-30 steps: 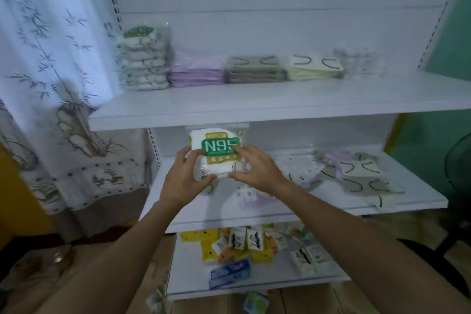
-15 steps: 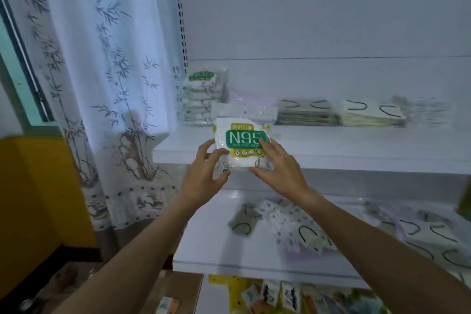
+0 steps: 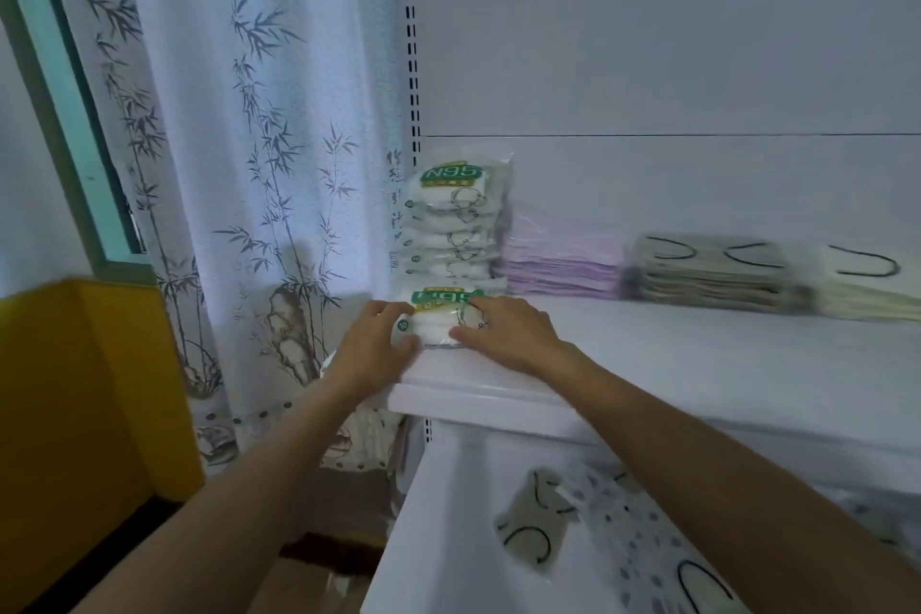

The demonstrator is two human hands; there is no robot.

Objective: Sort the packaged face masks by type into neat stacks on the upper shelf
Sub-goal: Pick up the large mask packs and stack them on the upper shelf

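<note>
A white N95 mask pack (image 3: 445,314) with a green and yellow label lies flat near the front left corner of the upper shelf (image 3: 697,364). My left hand (image 3: 376,339) holds its left side and my right hand (image 3: 508,332) holds its right side, thumbs at its front edge. Just behind it rises a stack of N95 packs (image 3: 453,219) against the back wall. Beside that stack, going right, lie a lilac stack (image 3: 558,259), a grey stack (image 3: 712,272) and a cream stack (image 3: 867,282).
On the lower shelf (image 3: 448,538) lie loose packs: a grey one (image 3: 536,521) and spotted white ones (image 3: 648,558). A bamboo-print curtain (image 3: 239,165) hangs left of the shelf unit. A yellow wall panel (image 3: 75,414) stands at the far left.
Both hands lifted the N95 pack from in front of the lower shelf up to the upper shelf and laid it flat in front of the N95 stack. The camera view swung left and closer.
</note>
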